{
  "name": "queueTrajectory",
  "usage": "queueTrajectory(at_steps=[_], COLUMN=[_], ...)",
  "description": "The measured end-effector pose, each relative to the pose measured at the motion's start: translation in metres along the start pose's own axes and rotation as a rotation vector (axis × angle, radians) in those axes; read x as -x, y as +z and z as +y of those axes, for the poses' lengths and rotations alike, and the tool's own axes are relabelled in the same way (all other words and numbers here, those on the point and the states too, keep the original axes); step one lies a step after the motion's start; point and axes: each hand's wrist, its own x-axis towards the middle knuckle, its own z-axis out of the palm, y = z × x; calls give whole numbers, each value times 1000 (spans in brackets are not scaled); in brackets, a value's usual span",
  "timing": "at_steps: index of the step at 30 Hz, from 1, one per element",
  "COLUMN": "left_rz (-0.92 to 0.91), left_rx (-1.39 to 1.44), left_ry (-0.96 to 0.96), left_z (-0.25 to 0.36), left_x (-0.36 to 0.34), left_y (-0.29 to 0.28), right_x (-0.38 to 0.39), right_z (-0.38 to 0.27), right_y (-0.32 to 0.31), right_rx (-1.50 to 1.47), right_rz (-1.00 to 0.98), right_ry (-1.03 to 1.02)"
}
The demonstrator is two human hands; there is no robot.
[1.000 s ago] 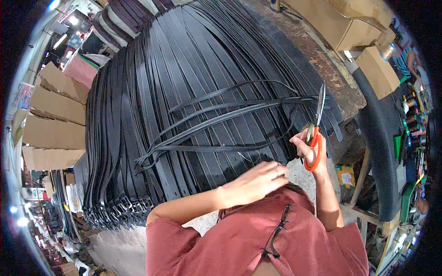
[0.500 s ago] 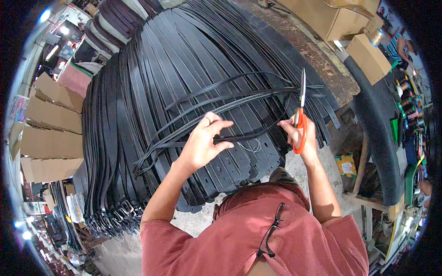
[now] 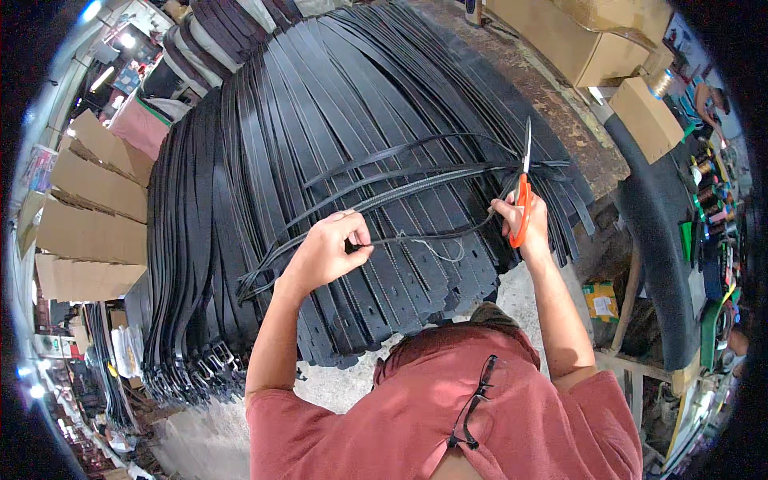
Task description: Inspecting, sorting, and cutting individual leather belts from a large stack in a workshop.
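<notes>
Both forearms reach forward from the lower edge, elbows bent and spread. The left hand [image 3: 330, 250] is turned inward, its thumb and fingertips pinched together on a thin black strap [image 3: 436, 236]. The right hand [image 3: 522, 224] curls around the orange-handled scissors [image 3: 525, 182]; its thumb lies by the strap's other side, though whether it grips the strap I cannot tell. The scissors point away from the person, long axis nearly upright in view, blades together. The strap runs left to right between the hands, rising toward the right, above the black belts [image 3: 320, 104] spread over the counter [image 3: 578, 132].
</notes>
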Motion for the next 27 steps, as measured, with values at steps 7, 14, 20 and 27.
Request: queueTrajectory(at_steps=[7, 14, 20, 27], left_rz=[255, 439, 618, 818], left_rx=[-4, 27, 195, -266], left_ry=[35, 156, -50, -189], left_z=[29, 53, 50, 37], left_x=[15, 26, 58, 99], left_y=[-23, -79, -143, -190], right_x=[3, 0, -26, -47], right_z=[-31, -93, -108, -114], right_y=[-6, -30, -72, -132], right_rx=[-728, -913, -749, -693], right_rz=[38, -12, 38, 190], right_ry=[-69, -71, -365, -460])
